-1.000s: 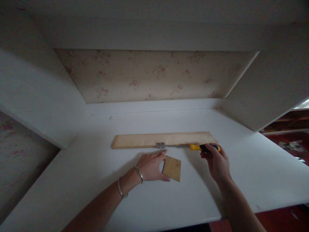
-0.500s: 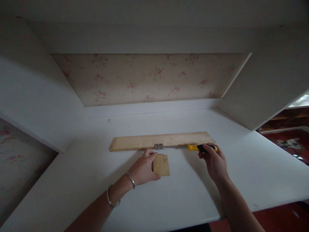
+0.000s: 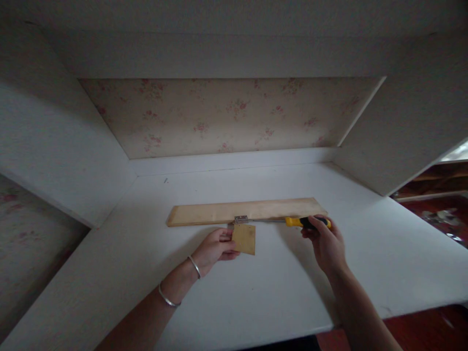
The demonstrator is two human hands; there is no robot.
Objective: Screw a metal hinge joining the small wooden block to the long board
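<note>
My left hand (image 3: pixel 219 246) grips a small square wooden piece (image 3: pixel 244 240) by its left side, its fingers closed around the edge. Just beyond that piece, a metal hinge (image 3: pixel 241 219) sits at the near edge of a long pale wooden board (image 3: pixel 204 213) lying on the white surface. My right hand (image 3: pixel 325 239) is closed on the yellow and black handle of a screwdriver (image 3: pixel 298 222). The shaft points left along the board, with its tip close to the hinge. Whether the tip touches the hinge I cannot tell.
The white surface (image 3: pixel 146 273) carries a few tiny metal bits (image 3: pixel 165 180), perhaps screws, at the back left. White panels rise on the left (image 3: pixel 73 131) and right (image 3: pixel 395 126). Floral wallpaper (image 3: pixel 234 117) covers the back. A red floor shows past the right edge.
My left hand has shifted its grip on the small wooden piece, which has moved up closer to the hinge. The screwdriver and my right hand have hardly moved.
</note>
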